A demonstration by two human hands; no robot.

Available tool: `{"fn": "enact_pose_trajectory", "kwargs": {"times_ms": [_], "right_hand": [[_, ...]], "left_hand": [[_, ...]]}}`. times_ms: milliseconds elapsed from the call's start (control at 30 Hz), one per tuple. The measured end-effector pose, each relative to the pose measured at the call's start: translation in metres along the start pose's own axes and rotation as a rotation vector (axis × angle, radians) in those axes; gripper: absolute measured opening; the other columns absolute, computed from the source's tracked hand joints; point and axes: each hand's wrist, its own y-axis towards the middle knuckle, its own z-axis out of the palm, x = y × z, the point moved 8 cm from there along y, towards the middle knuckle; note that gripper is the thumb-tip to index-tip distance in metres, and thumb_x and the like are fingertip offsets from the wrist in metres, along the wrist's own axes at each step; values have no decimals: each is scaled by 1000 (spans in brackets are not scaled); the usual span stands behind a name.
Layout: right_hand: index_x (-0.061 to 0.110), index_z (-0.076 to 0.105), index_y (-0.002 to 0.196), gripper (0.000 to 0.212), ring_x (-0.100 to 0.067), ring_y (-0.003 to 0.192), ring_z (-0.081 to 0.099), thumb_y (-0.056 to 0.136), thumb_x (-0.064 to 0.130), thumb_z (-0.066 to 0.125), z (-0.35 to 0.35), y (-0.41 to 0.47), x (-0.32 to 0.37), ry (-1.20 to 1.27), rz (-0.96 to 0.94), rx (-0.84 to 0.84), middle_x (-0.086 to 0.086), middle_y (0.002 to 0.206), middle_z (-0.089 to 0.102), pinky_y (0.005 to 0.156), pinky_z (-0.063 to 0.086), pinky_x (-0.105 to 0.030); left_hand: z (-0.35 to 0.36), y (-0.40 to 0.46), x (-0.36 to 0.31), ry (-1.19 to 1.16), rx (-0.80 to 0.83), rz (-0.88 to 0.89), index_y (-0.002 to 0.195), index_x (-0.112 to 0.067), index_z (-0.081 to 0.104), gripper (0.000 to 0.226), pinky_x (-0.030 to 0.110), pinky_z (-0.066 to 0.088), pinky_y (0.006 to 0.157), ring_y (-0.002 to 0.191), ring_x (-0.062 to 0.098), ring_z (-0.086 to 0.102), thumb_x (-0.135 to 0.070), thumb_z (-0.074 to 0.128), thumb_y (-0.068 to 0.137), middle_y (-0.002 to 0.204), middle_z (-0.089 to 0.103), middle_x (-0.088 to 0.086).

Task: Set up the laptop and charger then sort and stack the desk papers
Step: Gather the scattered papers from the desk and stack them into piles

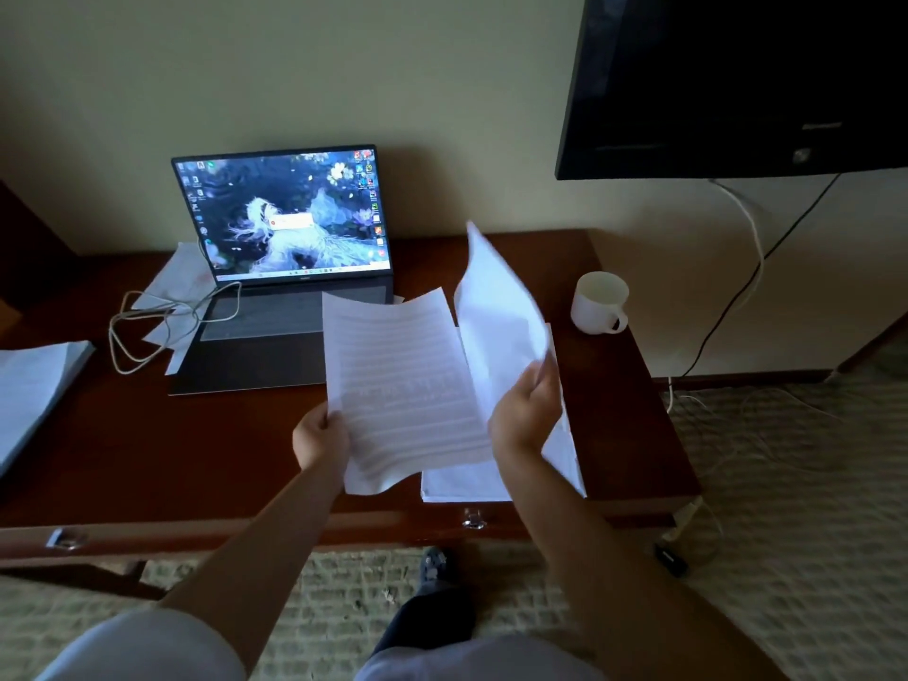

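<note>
Printed sheet [408,385] pinched at its left edge by left-hand fingers, blank sheet [501,307] raised upright from right-hand fingertips, white stack [471,479] flat beneath both, open lit laptop [285,267] beyond the fingers, charger cable [147,326] looped left.

It looks like a hotel room or a bedroom at home, with a dark wooden desk [147,459] against a plain cream wall [344,66], a flat television [737,81] mounted above it, a white mug [599,303], and woven carpet [810,484] underfoot.
</note>
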Motion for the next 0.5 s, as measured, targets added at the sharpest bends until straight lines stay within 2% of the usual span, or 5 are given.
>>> {"fn": "enact_pose_trajectory", "kwargs": {"times_ms": [67,100,233,367,500], "right_hand": [[0,49,133,36,-29,122,52,102,11,34,2,18,-7,82,208,-30,-17,131,55,92,36,-16],[0,46,135,37,-30,126,48,102,12,33,0,23,-13,66,262,-32,-18,135,52,97,35,-21],[1,44,137,39,-34,127,46,100,6,34,-17,14,-62,-58,436,-23,-19,138,49,100,36,-32],[5,56,125,40,-37,109,58,90,-4,40,-35,-4,-99,-40,571,-80,-18,120,60,82,47,-34],[8,56,126,42,-34,106,59,89,-5,43,-42,-10,-113,-80,612,-54,-15,119,61,87,52,-38]], "left_hand": [[-2,2,-2,-47,-13,-27,107,-17,64,27,31,45,77,89,21,56,-7,41,97,94,60,-2],[-1,2,-2,-69,-11,-46,108,-17,64,28,31,45,78,90,20,55,-7,40,97,96,59,-1],[-1,3,4,-105,-31,-120,72,-19,55,33,30,43,67,83,22,50,-5,37,97,74,53,-2],[-11,2,13,-161,-102,-185,109,-7,65,30,32,48,80,92,24,59,-9,38,97,100,63,7],[-20,-4,9,-142,-191,-124,118,-8,63,36,35,50,84,102,27,61,-10,34,96,111,64,8]]}}
